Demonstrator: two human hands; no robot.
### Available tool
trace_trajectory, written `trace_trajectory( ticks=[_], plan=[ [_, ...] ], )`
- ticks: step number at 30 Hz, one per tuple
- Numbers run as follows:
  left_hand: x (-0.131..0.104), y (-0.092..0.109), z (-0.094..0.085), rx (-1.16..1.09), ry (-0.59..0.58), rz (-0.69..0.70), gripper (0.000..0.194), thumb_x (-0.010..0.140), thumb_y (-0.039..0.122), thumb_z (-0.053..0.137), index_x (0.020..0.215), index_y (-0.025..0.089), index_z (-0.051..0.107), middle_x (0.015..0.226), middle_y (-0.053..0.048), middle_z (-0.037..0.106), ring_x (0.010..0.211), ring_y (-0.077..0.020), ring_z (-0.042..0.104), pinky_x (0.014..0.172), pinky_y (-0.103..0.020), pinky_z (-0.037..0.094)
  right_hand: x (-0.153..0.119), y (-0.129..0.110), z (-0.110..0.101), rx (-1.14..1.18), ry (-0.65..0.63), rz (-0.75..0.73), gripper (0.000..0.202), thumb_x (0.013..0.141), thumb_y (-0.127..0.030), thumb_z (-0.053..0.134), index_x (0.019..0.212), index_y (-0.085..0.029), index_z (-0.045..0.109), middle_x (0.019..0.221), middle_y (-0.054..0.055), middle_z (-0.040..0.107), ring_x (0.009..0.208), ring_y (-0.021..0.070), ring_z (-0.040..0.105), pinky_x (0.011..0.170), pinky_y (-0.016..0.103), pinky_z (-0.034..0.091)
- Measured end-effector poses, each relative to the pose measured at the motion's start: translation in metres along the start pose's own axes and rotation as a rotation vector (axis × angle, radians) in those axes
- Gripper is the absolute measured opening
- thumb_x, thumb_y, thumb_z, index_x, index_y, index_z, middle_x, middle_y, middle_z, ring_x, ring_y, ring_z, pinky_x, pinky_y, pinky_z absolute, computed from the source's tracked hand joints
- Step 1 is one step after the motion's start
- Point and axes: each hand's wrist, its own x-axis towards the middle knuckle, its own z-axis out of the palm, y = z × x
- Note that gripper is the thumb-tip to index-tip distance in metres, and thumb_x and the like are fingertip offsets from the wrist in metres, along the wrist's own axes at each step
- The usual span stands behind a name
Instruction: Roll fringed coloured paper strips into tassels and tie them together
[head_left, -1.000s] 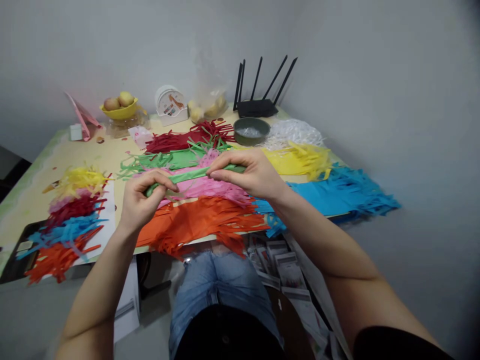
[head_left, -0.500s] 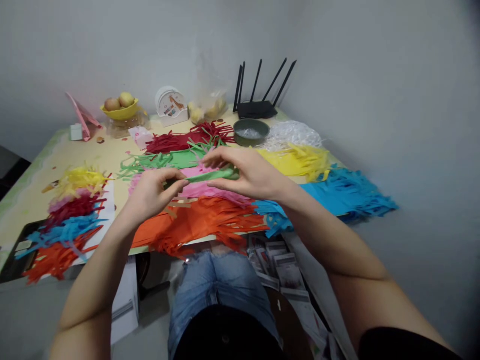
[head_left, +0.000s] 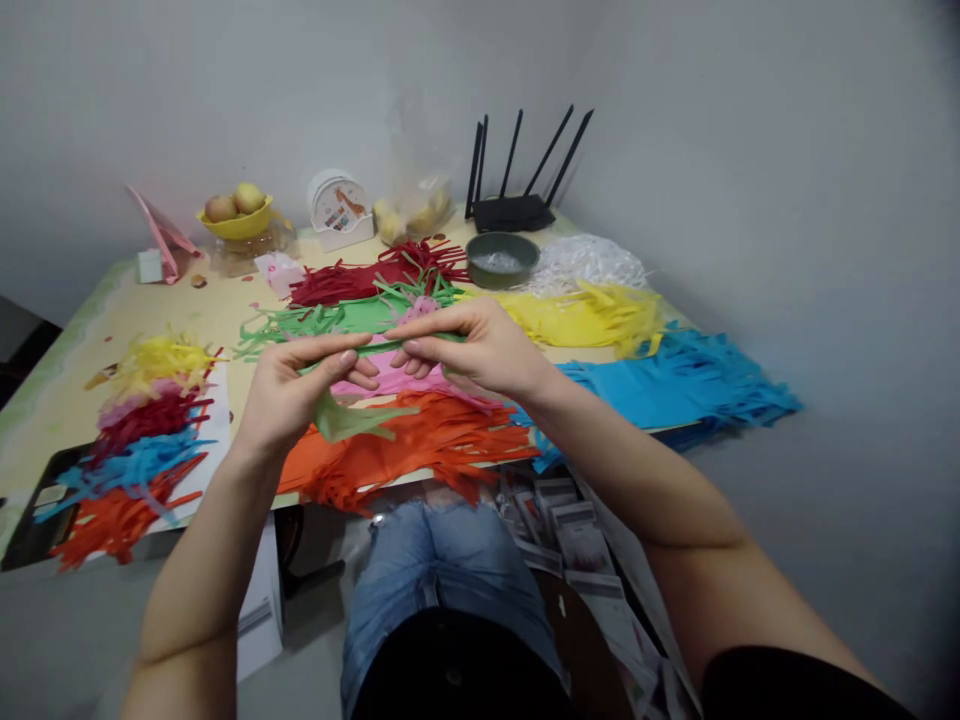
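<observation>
Between both hands a piece of green fringed tissue paper (head_left: 341, 418) is stretched along its upper edge, its fringe hanging down on the left. My left hand (head_left: 289, 385) pinches one end between thumb and forefinger. My right hand (head_left: 480, 345) pinches the other end, with the fingertips of both hands close together. Beneath them on the table lie fringed sheets of pink (head_left: 390, 375), orange (head_left: 397, 440) and green paper (head_left: 367, 316). Part of the held piece is hidden behind my fingers.
Yellow (head_left: 577, 318), blue (head_left: 660, 385) and dark red fringed sheets (head_left: 345, 282) surround the hands. Small fringed tassels (head_left: 142, 430) lie at left by a dark tray (head_left: 30, 520). Behind stand a round bowl (head_left: 502, 260), a black router (head_left: 514, 213) and a yellow fruit bowl (head_left: 236, 225).
My hands have come closer together, with the fingers straighter. The green paper, earlier a narrow twisted strip between them, now hangs partly unfolded below my left hand.
</observation>
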Motion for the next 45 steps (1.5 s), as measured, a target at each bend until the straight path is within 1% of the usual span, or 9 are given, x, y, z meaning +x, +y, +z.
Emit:
trace_trajectory(
  ticks=[7,12,15,19,24,30,36,42,45],
  plan=[
    [0.001,-0.003,0.002,-0.216,-0.048,0.024,0.004,0.074,0.02,0.079,0.077,0.018,0.081,0.068,-0.004,0.074,0.059,-0.0128,0.069,0.06,-0.021,0.055,0.004,0.007,-0.002,0.298,-0.06,0.025,0.015,0.075,-0.025,0.081,0.087,-0.016,0.082,0.082,0.006,0.079,0.073,0.014,0.075,0.071,0.024,0.062],
    [-0.001,-0.011,-0.004,-0.183,-0.087,0.087,0.007,0.079,0.02,0.072,0.074,0.018,0.078,0.063,-0.002,0.07,0.056,-0.0127,0.065,0.066,-0.026,0.056,0.004,0.003,-0.006,0.048,-0.118,-0.084,0.011,0.077,-0.019,0.073,0.082,-0.016,0.082,0.08,0.004,0.079,0.073,0.0138,0.075,0.07,0.022,0.06],
    [-0.001,-0.005,-0.01,0.089,-0.162,0.119,0.013,0.082,0.025,0.068,0.075,0.017,0.075,0.074,-0.006,0.074,0.069,-0.0179,0.069,0.071,-0.03,0.056,0.003,0.0,-0.01,-0.219,-0.126,-0.168,0.017,0.078,-0.015,0.066,0.083,-0.016,0.082,0.082,0.003,0.08,0.075,0.0128,0.074,0.071,0.02,0.056],
    [0.005,0.012,-0.009,0.575,-0.175,0.34,0.015,0.085,0.028,0.066,0.086,0.017,0.076,0.101,-0.009,0.077,0.1,-0.0245,0.07,0.091,-0.034,0.051,0.002,0.0,-0.013,-0.474,-0.165,-0.24,0.023,0.078,-0.012,0.062,0.087,-0.017,0.082,0.084,0.0,0.08,0.074,0.0106,0.073,0.071,0.017,0.052],
    [0.015,0.01,-0.003,0.803,-0.314,0.41,0.022,0.092,0.032,0.06,0.09,0.019,0.077,0.077,-0.004,0.075,0.07,-0.017,0.066,0.069,-0.027,0.049,-0.002,-0.002,-0.014,-0.604,-0.214,-0.28,0.022,0.084,-0.015,0.062,0.093,-0.019,0.081,0.088,0.0,0.08,0.075,0.0099,0.072,0.071,0.018,0.049],
    [0.018,-0.007,-0.006,1.171,-0.138,0.74,0.022,0.097,0.026,0.054,0.094,0.025,0.076,0.084,-0.004,0.076,0.087,-0.02,0.066,0.109,-0.051,0.038,0.012,-0.016,-0.022,-0.498,-0.258,-0.077,0.033,0.09,-0.035,0.065,0.114,-0.014,0.075,0.104,0.006,0.078,0.086,0.0135,0.069,0.074,0.023,0.049],
    [0.017,-0.013,-0.013,1.189,-0.025,1.022,0.019,0.093,0.019,0.062,0.105,0.029,0.073,0.096,0.0,0.079,0.1,-0.0199,0.068,0.114,-0.053,0.033,0.026,0.009,-0.008,-0.059,-0.395,0.206,0.026,0.086,-0.036,0.069,0.085,-0.011,0.07,0.07,0.003,0.073,0.059,0.0085,0.057,0.057,0.021,0.04],
    [0.014,-0.028,-0.014,1.085,0.147,1.093,0.023,0.091,0.013,0.063,0.105,0.029,0.073,0.086,0.0,0.079,0.093,-0.0194,0.071,0.109,-0.05,0.038,0.014,0.017,0.012,0.113,-0.217,0.13,0.027,0.084,-0.038,0.074,0.084,-0.012,0.066,0.066,0.001,0.07,0.05,0.0057,0.049,0.05,0.019,0.036],
    [0.013,-0.029,-0.004,0.911,0.234,1.006,0.021,0.09,0.016,0.065,0.102,0.029,0.075,0.085,0.0,0.078,0.095,-0.0193,0.071,0.11,-0.048,0.038,0.013,0.015,0.017,0.147,-0.197,0.021,0.034,0.085,-0.046,0.073,0.087,-0.013,0.068,0.068,0.001,0.071,0.05,0.0056,0.049,0.049,0.02,0.036]
  ],
)
